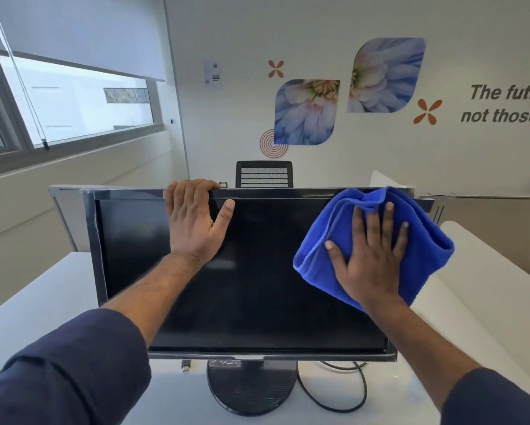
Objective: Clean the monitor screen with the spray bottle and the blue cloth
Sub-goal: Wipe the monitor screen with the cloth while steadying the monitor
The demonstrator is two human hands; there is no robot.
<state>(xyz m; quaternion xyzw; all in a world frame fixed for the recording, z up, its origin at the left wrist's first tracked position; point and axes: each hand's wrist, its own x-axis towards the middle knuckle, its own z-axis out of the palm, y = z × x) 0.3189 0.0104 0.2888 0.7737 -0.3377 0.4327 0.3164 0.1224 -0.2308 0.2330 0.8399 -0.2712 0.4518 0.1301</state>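
Head view: the wiping step is on. The right hand (369, 259), fingers spread flat, presses the blue cloth (377, 240) on the monitor screen (257, 280), upper right. The left hand (193, 222) grips its top edge. Next, wipe toward the lower left. No spray bottle shows.

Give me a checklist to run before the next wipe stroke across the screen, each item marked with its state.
1. Folded blue microfibre cloth flat on the black monitor screen, upper right corner: ok.
2. Right hand pressing the cloth with fingers spread: ok.
3. Left hand steadying the monitor, fingers hooked over its top edge: ok.
4. Round black monitor stand resting on the white desk: ok.
5. Black cable looped beside the stand, outside the wipe path: ok.
6. Screen wetted by spray: cannot tell; no spray bottle in view.
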